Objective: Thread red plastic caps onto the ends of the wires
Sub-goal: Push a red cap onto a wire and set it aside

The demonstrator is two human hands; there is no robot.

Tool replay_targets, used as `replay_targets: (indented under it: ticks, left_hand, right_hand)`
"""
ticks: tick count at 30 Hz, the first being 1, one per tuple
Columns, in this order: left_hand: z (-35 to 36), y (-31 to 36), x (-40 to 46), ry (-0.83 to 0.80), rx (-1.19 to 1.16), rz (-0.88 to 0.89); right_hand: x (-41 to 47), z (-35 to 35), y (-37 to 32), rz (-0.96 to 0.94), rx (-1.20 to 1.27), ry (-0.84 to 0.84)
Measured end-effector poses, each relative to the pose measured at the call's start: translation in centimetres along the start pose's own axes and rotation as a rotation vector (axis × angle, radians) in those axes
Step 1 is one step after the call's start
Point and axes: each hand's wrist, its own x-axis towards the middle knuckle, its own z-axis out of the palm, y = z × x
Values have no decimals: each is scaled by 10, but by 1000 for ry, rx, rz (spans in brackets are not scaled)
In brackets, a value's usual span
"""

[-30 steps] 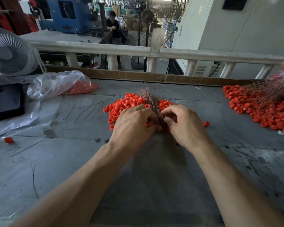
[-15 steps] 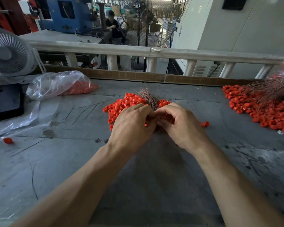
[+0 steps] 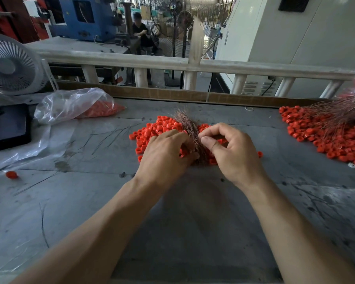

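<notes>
A pile of small red plastic caps [image 3: 152, 130] lies on the grey table [image 3: 193, 212] at mid-distance. A bundle of thin coppery wires [image 3: 188, 125] stands up out of the pile, fanning away from me. My left hand [image 3: 165, 155] grips the bundle's lower part, fingers curled round it. My right hand [image 3: 232, 150] is raised slightly beside the bundle, thumb and forefinger pinching a wire at the bundle's right edge. The wire's tip and any cap on it are too small to make out.
A second heap of red caps with wires [image 3: 332, 132] lies at the right. A clear plastic bag of caps [image 3: 76, 106] sits at the back left, beside a white fan [image 3: 10, 66] and a dark tablet [image 3: 7, 127]. One stray cap [image 3: 11, 174] lies at the left.
My right hand has lifted off the pile and turned, thumb now facing me, pinching at the bundle's edge. My left hand has kept its grip on the wires.
</notes>
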Motion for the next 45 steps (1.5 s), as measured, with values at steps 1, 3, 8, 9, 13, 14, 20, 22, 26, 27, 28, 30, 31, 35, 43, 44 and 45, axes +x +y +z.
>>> replay_targets:
  ticks: [1,3,8,9,13,14,20,22,26,27,28,30,31,35,43,44,45]
  left_hand:
    - [0,0,0,0,36,9]
    - [1,1,1,14,78,26]
    - [3,-1,2,20,91,13]
    - [4,-2,2,23,91,4]
    - [6,-4,3,16,72,-5]
    - [6,-4,3,20,59,-7]
    - [4,1,3,105,-297,-74]
    - [2,4,2,74,-457,-111]
    - [-3,3,1,-19,-659,-152]
    - [-4,1,1,-33,-666,-162]
    - [-5,0,1,-42,-664,-169]
    - [-7,-3,2,-43,-644,-176]
    - [-8,-4,2,-38,-625,-174]
    - [-12,-8,3,-30,-439,-125]
    - [-27,-15,7,-93,-239,26]
    - [-29,-17,7,-61,-237,12]
    - [-31,-19,7,-21,-238,-11]
  right_hand:
    - [0,0,-1,22,72,-5]
    - [-1,0,-3,33,222,3]
    - [0,-6,-15,-19,532,142]
    - [0,-8,-17,-25,566,184]
    - [4,-15,-21,29,691,263]
    - [4,-17,-21,61,729,255]
    - [3,-12,-11,302,640,-82]
    - [0,-5,-10,325,491,-174]
    - [-3,3,-11,288,333,-235]
    - [-3,3,-11,283,323,-229]
    - [-3,4,-11,284,328,-218]
    - [-3,4,-11,285,336,-199]
    - [-3,4,-11,280,326,-194]
    - [-3,7,-8,255,245,-206]
    - [-1,5,-6,157,52,-285]
    - [-1,5,-6,153,39,-278]
    - [-1,5,-5,151,24,-264]
